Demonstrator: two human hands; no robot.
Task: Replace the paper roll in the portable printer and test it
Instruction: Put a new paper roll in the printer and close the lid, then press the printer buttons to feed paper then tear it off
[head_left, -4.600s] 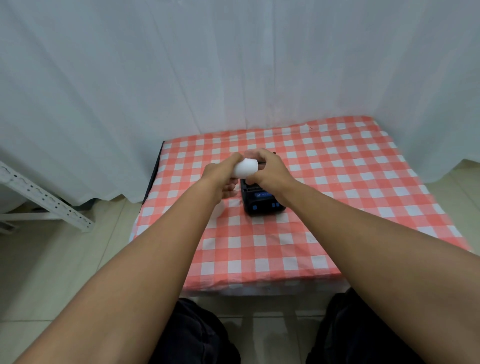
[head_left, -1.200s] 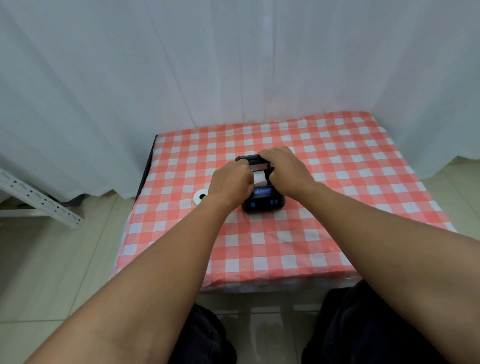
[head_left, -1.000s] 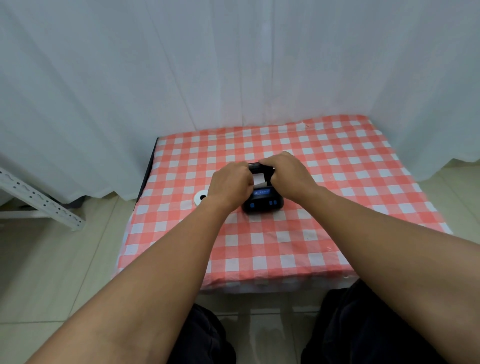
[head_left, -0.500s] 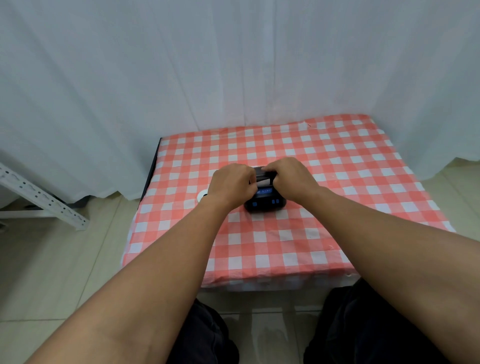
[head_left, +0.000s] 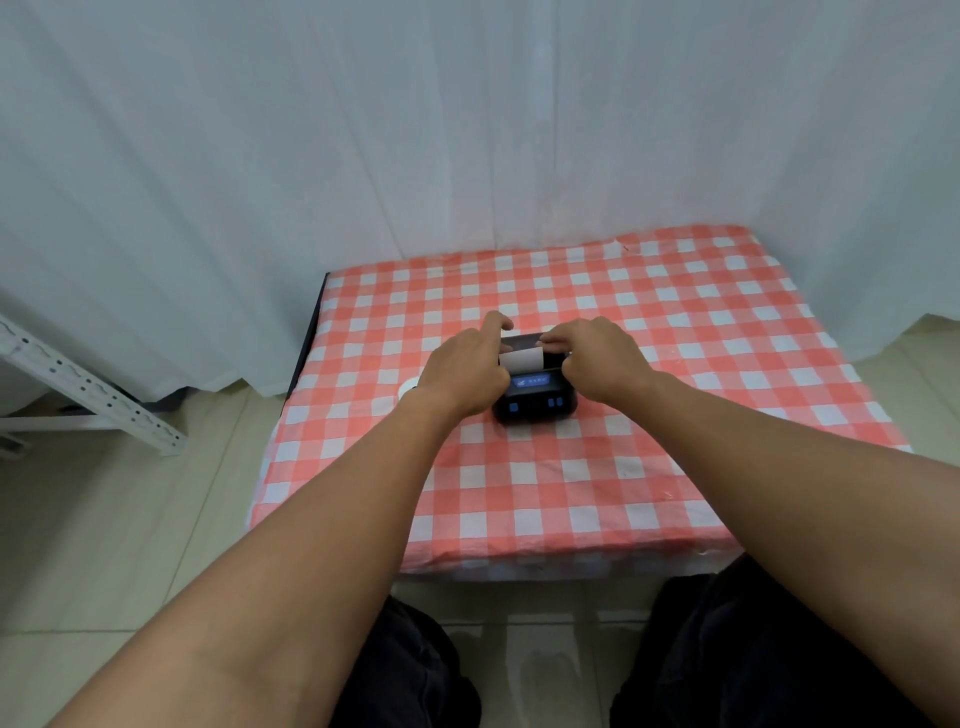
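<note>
Red-and-white checked cloth is seen covering one table (head_left: 675, 493), set against a white curtain (head_left: 467, 130). One black portable printer (head_left: 535, 402) is shown standing near the middle of the table, with a lit blue display and blue buttons on its near face. One strip of white paper (head_left: 521, 359) is seen emerging from the top of the printer, lying between the two hands. One further white roll (head_left: 407, 387) is partly visible on the cloth just left of the printer, mostly hidden behind the left wrist.

Two bare hands are shown, one on each side of the printer. The left hand (head_left: 465, 371) is placed at the left end of the printer; its fingers (head_left: 496, 323) are loosely curled, with the index finger extended toward the far left corner of the lid, and its thumb side is touching the left edge of the paper strip. The right hand (head_left: 602, 358) is placed at the right end of the printer; its fingers (head_left: 553, 339) are held together and laid along the far edge of the paper, on the dark lid. Whether the paper is pinched or merely pressed cannot be told.

One perforated metal frame (head_left: 88, 387) is visible on the pale floor at far left. Two dark-clothed knees (head_left: 753, 649) are seen at the near edge, below the table.
</note>
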